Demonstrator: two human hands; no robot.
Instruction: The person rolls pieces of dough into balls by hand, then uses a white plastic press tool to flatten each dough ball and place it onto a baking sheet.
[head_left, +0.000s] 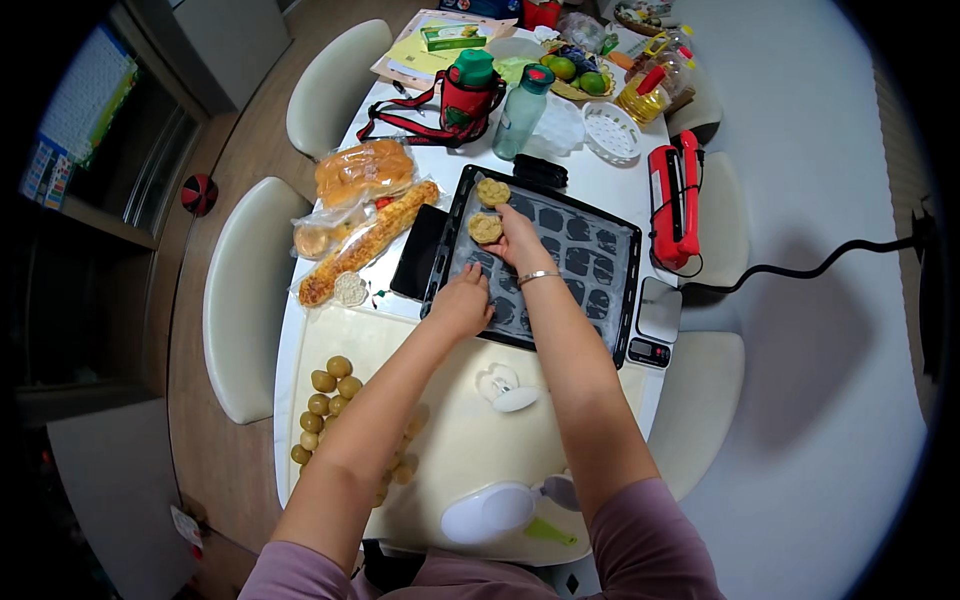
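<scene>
A round moulded dough cake (485, 228) with a scalloped edge is held at its right and lower rim by my right hand (515, 238), over the left part of a black baking tray (632, 300). Farther back, a second moulded cake (493, 193) lies in the tray's corner. My left hand (460, 304) holds nothing; its fingertips rest on the lined tray near the left edge. The translucent liner (555, 247) shows rows of dark patches. On the cream mat (450, 420), a white flower-shaped mould piece (496, 382) lies before the tray, and several dough balls (323, 382) sit left, partly behind my left arm.
Bagged bread (367, 174) and a black phone-like slab (418, 251) flank the tray's left. A kitchen scale (658, 319) and red sealing machine (675, 202) stand right. Bottles (523, 112) are behind. A white plastic tool (491, 514) lies near the front edge.
</scene>
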